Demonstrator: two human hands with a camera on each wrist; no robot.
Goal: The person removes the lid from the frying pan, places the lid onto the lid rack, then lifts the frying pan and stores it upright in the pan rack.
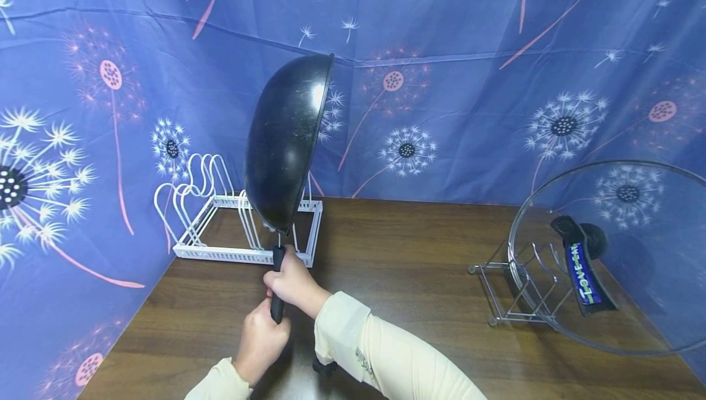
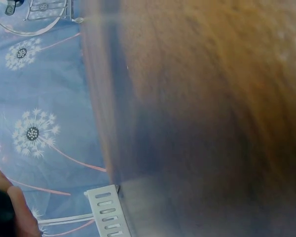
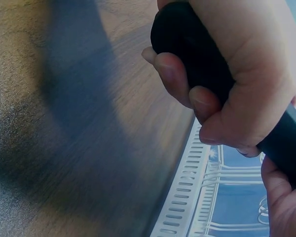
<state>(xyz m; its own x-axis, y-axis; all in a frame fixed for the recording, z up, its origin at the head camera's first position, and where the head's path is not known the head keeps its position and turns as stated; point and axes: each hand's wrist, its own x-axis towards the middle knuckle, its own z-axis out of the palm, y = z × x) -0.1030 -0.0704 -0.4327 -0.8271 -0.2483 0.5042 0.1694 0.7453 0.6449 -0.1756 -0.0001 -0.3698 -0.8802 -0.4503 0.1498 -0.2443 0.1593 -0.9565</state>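
A black wok (image 1: 287,143) is turned up on its side, its rounded underside facing left, and overlaps the white rack (image 1: 220,255) in the head view. Both hands are on its black handle (image 1: 277,308). My left hand (image 1: 260,340) grips the lower end, the fingers curled round it in the right wrist view. Closer to the pan, my right hand (image 1: 298,280) holds the same handle, its thumb along it. Only a sliver of fingers (image 2: 24,212) and dark handle (image 2: 0,212) shows in the left wrist view.
At the right a large glass lid (image 1: 651,332) with a black knob and a "LOVE EAT" label (image 1: 583,274) stands in a small chrome wire rack (image 1: 518,317). Blue dandelion-print cloth (image 1: 469,112) hangs behind the brown wooden table (image 1: 408,253).
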